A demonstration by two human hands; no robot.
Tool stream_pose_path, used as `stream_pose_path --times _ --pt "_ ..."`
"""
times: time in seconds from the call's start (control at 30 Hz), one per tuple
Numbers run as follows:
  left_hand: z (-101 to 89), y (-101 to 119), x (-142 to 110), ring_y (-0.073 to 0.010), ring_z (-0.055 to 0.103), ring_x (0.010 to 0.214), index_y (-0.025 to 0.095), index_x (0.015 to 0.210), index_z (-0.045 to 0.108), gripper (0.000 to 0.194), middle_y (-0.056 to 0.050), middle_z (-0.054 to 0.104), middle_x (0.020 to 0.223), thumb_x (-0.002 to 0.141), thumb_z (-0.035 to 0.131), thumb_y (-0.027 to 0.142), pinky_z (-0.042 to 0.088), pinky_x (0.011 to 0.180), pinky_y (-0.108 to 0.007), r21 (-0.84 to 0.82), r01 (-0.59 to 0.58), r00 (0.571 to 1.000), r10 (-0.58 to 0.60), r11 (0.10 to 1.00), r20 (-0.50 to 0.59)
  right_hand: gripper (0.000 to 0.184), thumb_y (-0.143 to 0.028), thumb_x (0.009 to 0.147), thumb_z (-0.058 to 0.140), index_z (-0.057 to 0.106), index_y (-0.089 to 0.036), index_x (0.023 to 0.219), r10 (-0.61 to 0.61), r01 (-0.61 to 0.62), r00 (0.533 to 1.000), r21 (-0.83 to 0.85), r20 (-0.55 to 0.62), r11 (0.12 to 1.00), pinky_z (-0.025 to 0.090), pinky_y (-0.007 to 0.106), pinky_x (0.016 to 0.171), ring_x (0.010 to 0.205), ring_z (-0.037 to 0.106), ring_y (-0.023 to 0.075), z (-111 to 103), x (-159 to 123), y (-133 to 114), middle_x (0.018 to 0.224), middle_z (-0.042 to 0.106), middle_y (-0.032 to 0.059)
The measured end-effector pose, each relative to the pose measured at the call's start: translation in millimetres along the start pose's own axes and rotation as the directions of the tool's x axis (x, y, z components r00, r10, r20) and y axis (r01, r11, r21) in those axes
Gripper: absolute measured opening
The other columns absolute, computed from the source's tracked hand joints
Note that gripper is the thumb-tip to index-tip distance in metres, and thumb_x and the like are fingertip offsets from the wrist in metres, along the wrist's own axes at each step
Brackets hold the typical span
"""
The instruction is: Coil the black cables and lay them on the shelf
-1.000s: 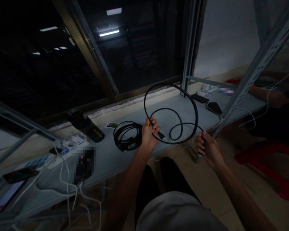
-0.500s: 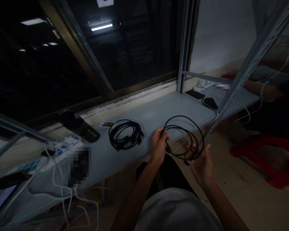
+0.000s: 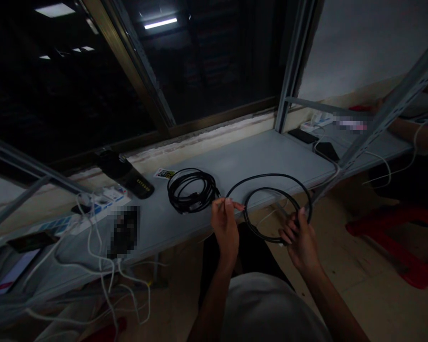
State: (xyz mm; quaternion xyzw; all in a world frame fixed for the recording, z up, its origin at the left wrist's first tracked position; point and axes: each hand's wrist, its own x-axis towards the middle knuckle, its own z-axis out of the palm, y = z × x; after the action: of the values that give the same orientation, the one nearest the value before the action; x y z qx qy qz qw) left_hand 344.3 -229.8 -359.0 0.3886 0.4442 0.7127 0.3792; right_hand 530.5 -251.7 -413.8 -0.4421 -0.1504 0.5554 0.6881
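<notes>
A black cable [image 3: 271, 175] hangs in loose loops between my two hands, just off the front edge of the table. My left hand [image 3: 226, 225] pinches one stretch of it between thumb and fingers. On the other side, my right hand [image 3: 301, 237] is closed around the gathered loops, with the thumb on top. Beside my left hand, a coiled bundle of black cables [image 3: 176, 204] lies on the table; its connectors are hard to make out in the dim light.
A dark bottle [image 3: 137, 180] lies on the grey table [image 3: 249, 147] at left, near a power strip [image 3: 109, 202] and tangled white cords [image 3: 92, 273]. Upright metal posts flank the table. A red stool [image 3: 388, 251] stands at right, close to another person's arm [image 3: 417, 135].
My left hand has drawn a stretch of cable left, widening the top loop. My right hand has closed its fingers on the loops. The view has shifted slightly.
</notes>
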Motion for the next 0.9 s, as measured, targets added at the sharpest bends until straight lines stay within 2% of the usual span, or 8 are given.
stream_pose_path --times 0.1,0.23,0.33,0.47,0.63,0.7,0.77,0.9 --pt "-3.8 10.4 2.7 -0.0185 0.071 0.081 0.024 0.110 0.074 0.043 -0.001 0.071 0.083 0.106 0.093 0.062 0.059 0.090 -0.031 -0.176 0.094 0.995 -0.098 0.980 -0.016 0.080 -0.087 0.082 0.103 0.053 -0.024 0.084 0.010 -0.010 1.000 -0.022 -0.003 1.000 0.033 0.018 0.041 0.054 0.033 0.0069 0.6 -0.5 1.4 0.069 0.032 -0.0076" --pt "-3.4 -4.9 -16.5 -0.0162 0.072 0.089 0.022 0.101 0.071 0.049 -0.002 0.071 0.097 0.098 0.100 0.060 0.062 0.095 -0.030 -0.363 0.264 0.947 -0.312 0.893 -0.080 0.081 -0.084 0.090 0.099 0.044 -0.025 0.081 0.006 -0.007 0.998 0.016 0.069 1.000 0.037 0.020 0.041 0.052 0.032 0.0081 9.2 -6.7 8.7 0.067 0.031 -0.0074" --pt "-2.4 -26.6 -48.0 -0.0175 0.072 0.102 0.022 0.099 0.070 0.051 -0.004 0.071 0.107 0.094 0.103 0.061 0.061 0.104 -0.031 -0.397 0.305 0.885 -0.412 0.865 -0.217 0.083 -0.083 0.094 0.096 0.038 -0.025 0.080 0.036 -0.040 0.995 0.040 0.088 0.998 0.040 0.023 0.041 0.051 0.032 0.0093 15.8 -12.7 17.5 0.065 0.032 -0.0067" --pt "-5.7 -45.8 -84.7 -0.0201 0.072 0.122 0.025 0.109 0.074 0.055 -0.006 0.074 0.123 0.094 0.100 0.071 0.058 0.109 -0.029 -0.339 0.316 0.817 -0.436 0.886 -0.379 0.082 -0.077 0.099 0.096 0.036 -0.024 0.080 0.076 -0.096 0.983 0.111 0.169 0.989 0.034 0.024 0.038 0.049 0.018 0.0079 19.9 -20.6 28.4 0.064 0.026 -0.0081" --pt "-9.4 -51.5 -101.4 -0.0272 0.076 0.132 0.027 0.115 0.075 0.061 -0.011 0.076 0.136 0.086 0.107 0.069 0.064 0.109 -0.038 -0.478 0.396 0.752 -0.576 0.784 -0.322 0.080 -0.082 0.098 0.093 0.040 -0.024 0.078 0.109 -0.121 0.984 0.079 0.140 0.990 0.037 0.025 0.041 0.052 0.022 0.0090 25.6 -38.0 41.5 0.068 0.027 -0.0066" --pt "-6.4 -48.4 -100.8 -0.0283 0.079 0.126 0.027 0.123 0.077 0.061 -0.014 0.077 0.138 0.087 0.107 0.066 0.066 0.107 -0.040 -0.511 0.421 0.758 -0.600 0.749 -0.256 0.080 -0.083 0.097 0.093 0.043 -0.024 0.077 0.121 -0.127 0.982 0.032 0.148 0.991 0.041 0.027 0.044 0.054 0.029 0.0102 30.5 -45.8 42.1 0.068 0.031 -0.0051" --pt "2.3 -43.3 -92.3 -0.0251 0.080 0.114 0.027 0.132 0.078 0.063 -0.014 0.078 0.133 0.091 0.104 0.067 0.066 0.102 -0.037 -0.515 0.412 0.799 -0.569 0.752 -0.192 0.077 -0.080 0.096 0.095 0.046 -0.024 0.077 0.118 -0.123 0.977 0.017 0.176 0.992 0.049 0.028 0.051 0.056 0.034 0.0110 37.8 -47.4 36.0 0.069 0.035 -0.0043" --pt "42.5 -39.7 -37.6 -0.0190 0.076 0.101 0.026 0.134 0.073 0.056 -0.010 0.076 0.122 0.099 0.098 0.063 0.064 0.096 -0.032 -0.556 0.366 0.875 -0.480 0.747 -0.069 0.071 -0.076 0.091 0.103 0.053 -0.025 0.082 -0.029 0.021 0.971 0.035 0.239 0.999 0.061 0.030 0.065 0.066 0.051 0.0133 61.8 -8.5 8.8 0.075 0.046 -0.0030"
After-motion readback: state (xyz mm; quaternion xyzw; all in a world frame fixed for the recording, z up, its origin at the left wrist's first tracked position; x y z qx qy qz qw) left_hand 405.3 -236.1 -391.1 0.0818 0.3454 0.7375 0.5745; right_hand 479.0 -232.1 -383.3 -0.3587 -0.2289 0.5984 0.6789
